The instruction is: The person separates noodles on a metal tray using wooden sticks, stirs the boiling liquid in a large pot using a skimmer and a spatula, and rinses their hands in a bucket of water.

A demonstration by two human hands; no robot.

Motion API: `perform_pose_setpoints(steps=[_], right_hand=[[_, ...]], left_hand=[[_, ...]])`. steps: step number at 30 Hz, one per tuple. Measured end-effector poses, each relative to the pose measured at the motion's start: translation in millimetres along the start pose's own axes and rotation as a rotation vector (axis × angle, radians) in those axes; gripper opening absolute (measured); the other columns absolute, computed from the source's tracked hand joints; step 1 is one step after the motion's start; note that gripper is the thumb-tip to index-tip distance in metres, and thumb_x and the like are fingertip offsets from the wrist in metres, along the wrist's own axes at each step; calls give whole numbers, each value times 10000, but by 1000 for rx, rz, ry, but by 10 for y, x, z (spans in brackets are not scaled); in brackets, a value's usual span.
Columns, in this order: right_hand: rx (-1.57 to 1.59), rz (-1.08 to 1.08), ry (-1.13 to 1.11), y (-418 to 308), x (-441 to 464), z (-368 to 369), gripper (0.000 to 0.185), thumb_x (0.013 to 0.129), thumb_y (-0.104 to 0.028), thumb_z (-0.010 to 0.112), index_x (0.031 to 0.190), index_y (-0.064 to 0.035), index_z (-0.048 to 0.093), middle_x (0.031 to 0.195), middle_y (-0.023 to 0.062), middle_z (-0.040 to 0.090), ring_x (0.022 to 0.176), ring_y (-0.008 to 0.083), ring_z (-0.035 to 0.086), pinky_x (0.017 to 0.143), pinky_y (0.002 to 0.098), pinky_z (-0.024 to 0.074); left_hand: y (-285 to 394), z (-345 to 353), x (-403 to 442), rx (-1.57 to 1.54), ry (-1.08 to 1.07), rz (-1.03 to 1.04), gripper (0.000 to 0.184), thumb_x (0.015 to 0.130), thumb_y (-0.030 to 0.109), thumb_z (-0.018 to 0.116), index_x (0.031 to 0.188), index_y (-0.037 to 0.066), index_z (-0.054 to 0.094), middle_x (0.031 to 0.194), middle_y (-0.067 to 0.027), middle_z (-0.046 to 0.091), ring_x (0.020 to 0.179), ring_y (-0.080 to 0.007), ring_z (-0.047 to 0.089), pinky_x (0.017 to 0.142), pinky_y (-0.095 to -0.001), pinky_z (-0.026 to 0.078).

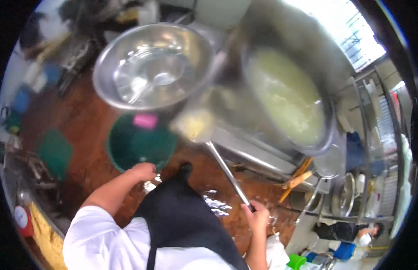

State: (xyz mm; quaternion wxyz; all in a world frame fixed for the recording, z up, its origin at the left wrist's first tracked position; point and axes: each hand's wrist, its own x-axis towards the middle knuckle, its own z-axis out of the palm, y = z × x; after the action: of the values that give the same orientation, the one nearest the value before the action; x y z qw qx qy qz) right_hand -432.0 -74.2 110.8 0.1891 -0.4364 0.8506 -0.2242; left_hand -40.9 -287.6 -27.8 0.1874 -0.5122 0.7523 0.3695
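My right hand point(257, 215) is closed around the dark end of a long-handled strainer point(227, 170). Its blurred head holds pale yellow food point(196, 126), perhaps noodles. That head is between a wide metal basin of clear liquid point(150, 67) and a large steaming pot of cloudy yellowish liquid point(288, 96). My left hand point(145, 172) is closed beside the near rim of a green tub point(143, 146); whether it grips the rim or something small is hidden. A pink object point(146, 120) shows at the tub's far side.
A metal ledge point(254, 150) runs below the pot. Wooden sticks point(299, 179) and a round mesh skimmer point(328, 163) are right of it. Wet reddish floor point(89, 130) lies left. One person point(346, 231) is at far right, another point(42, 36) at upper left.
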Motion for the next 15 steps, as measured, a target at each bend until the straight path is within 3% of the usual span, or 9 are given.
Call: perform_pose_setpoints(steps=[5, 8, 9, 12, 13, 15], right_hand=[[-9, -110, -79, -200, -505, 328, 316, 696, -279, 801, 883, -40, 715, 817, 141, 686, 738, 291, 661, 690, 363, 515], [-33, -182, -119, -308, -705, 550, 321, 695, -312, 800, 902, -78, 729, 809, 153, 681, 752, 295, 668, 689, 369, 517], [-45, -194, -163, -471, -756, 562, 320, 696, -318, 799, 900, -81, 729, 799, 152, 680, 747, 294, 668, 683, 369, 517], [-89, -292, -239, -767, -791, 800, 331, 703, -333, 795, 895, -71, 725, 760, 134, 677, 704, 276, 663, 652, 357, 511], [-92, -332, -250, -832, -795, 933, 335, 706, -327, 797, 892, -60, 722, 745, 128, 675, 680, 260, 657, 636, 345, 504], [-108, -334, -340, -1092, -818, 1123, 332, 720, -319, 795, 888, -42, 718, 695, 109, 664, 622, 212, 641, 598, 324, 489]], left_hand=[[-694, 658, -660, -54, -230, -194, 375, 812, 391, 609, 1015, 85, 683, 991, -163, 675, 914, -324, 640, 808, -430, 490], [-1275, 1085, -957, -147, -208, -269, 382, 826, 394, 594, 1019, 76, 679, 1004, -169, 671, 913, -324, 639, 815, -429, 485], [-1448, 1210, -1087, -126, -89, -216, 363, 835, 326, 555, 891, -5, 694, 879, -208, 675, 799, -326, 668, 723, -445, 516], [-2123, 1799, -1288, -306, -23, -343, 381, 838, 340, 560, 857, -15, 694, 816, -195, 675, 694, -303, 667, 648, -418, 534], [-2108, 1705, -1489, -457, -44, -481, 402, 840, 362, 570, 837, -21, 693, 766, -180, 669, 619, -282, 652, 578, -397, 538], [-2242, 1743, -1768, -622, -40, -623, 404, 838, 365, 577, 827, -24, 685, 742, -169, 664, 586, -271, 639, 558, -388, 535]])
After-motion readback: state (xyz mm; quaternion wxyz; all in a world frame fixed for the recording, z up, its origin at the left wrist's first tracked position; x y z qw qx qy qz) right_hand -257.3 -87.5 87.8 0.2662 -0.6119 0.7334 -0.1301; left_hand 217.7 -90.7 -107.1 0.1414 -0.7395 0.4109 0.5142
